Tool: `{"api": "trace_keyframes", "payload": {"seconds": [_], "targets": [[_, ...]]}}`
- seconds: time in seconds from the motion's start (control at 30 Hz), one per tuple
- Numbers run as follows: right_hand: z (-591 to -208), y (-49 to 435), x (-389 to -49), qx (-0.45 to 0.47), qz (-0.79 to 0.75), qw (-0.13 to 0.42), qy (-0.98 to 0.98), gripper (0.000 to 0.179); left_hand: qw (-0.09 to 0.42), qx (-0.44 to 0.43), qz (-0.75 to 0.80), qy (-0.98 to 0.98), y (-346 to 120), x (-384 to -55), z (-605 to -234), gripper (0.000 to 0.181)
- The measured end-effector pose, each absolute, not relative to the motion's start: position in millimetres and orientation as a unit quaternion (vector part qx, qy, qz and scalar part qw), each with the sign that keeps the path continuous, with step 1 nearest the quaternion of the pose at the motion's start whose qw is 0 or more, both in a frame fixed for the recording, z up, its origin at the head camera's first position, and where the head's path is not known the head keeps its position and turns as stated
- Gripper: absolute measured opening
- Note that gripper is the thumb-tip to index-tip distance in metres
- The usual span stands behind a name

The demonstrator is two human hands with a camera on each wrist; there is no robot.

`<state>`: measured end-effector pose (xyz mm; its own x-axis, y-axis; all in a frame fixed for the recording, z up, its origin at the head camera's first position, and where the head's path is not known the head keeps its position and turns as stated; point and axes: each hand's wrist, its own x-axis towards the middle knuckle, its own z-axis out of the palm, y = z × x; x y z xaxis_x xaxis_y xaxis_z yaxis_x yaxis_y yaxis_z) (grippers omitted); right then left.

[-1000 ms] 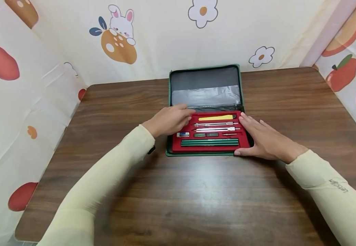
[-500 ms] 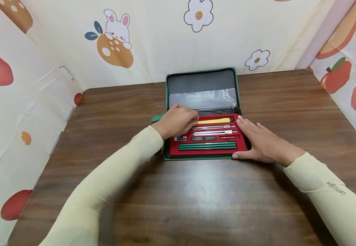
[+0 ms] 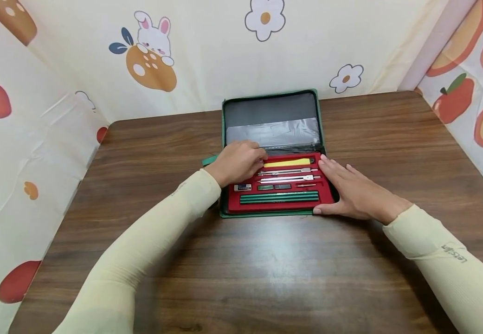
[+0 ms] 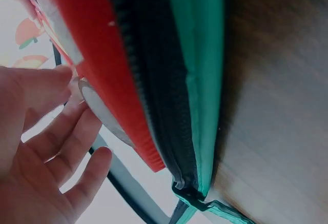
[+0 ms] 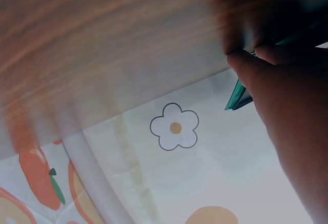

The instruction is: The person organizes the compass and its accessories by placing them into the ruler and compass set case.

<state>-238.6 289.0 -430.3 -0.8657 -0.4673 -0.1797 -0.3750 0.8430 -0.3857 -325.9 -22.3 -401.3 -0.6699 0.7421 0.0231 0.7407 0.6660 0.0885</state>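
Note:
A green zip case [image 3: 265,215] lies spread on the table, its lid leaning back. In its red tray [image 3: 279,207] sit a yellow utility knife [image 3: 288,163], a silver compass [image 3: 308,177], a divider-like metal tool [image 3: 305,170], an eraser [image 3: 242,187], lead boxes [image 3: 265,188] and green pencils [image 3: 279,197]. My left hand [image 3: 239,162] bends over the tray's upper left; its fingertips lie beside a greyish curved-edged piece [image 4: 105,112], and whether they pinch it is unclear. With fingers straight, my right hand [image 3: 356,192] rests along the case's right side, thumb at the front corner.
The case stands on a brown wooden table [image 3: 274,273], close to a printed curtain [image 3: 212,51] at the back. A green strap [image 3: 209,160] sticks out at the case's left. A clear pocket [image 3: 274,133] lines the lid.
My left hand has shifted right and further over the tray, uncovering the green strap. My right hand stays against the case. The head view has shifted slightly.

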Motion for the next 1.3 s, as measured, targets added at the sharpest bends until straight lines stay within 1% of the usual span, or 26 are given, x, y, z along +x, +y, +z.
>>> {"api": "trace_keyframes", "payload": {"seconds": [0.23,0.37,0.5,0.63,0.77,0.93,1.17,1.3], "targets": [[-431,289,-239,-0.226,-0.168,0.131,0.95,0.122,-0.003,0.399,0.046,0.916,-18,-329,-403,0.023],[-431,289,-239,-0.222,-0.172,0.134,0.95,0.122,0.001,0.391,0.034,0.92,-16,-329,-402,0.028],[-430,289,-240,-0.227,-0.168,0.13,0.95,0.122,0.019,0.385,0.023,0.922,-17,-326,-399,0.031],[-430,289,-241,-0.231,-0.162,0.128,0.951,0.123,0.044,0.387,0.019,0.921,-18,-325,-394,0.029],[-430,289,-240,-0.233,-0.163,0.129,0.95,0.122,0.053,0.392,0.019,0.918,-19,-326,-392,0.025],[-429,288,-240,-0.238,-0.163,0.127,0.949,0.121,0.045,0.389,0.02,0.92,-20,-327,-394,0.026],[-430,289,-240,-0.237,-0.165,0.126,0.949,0.121,0.011,0.391,-0.011,0.92,-21,-326,-393,0.026],[-430,289,-240,-0.237,-0.167,0.124,0.949,0.121,0.021,0.382,0.001,0.924,-23,-327,-392,0.029]]}}
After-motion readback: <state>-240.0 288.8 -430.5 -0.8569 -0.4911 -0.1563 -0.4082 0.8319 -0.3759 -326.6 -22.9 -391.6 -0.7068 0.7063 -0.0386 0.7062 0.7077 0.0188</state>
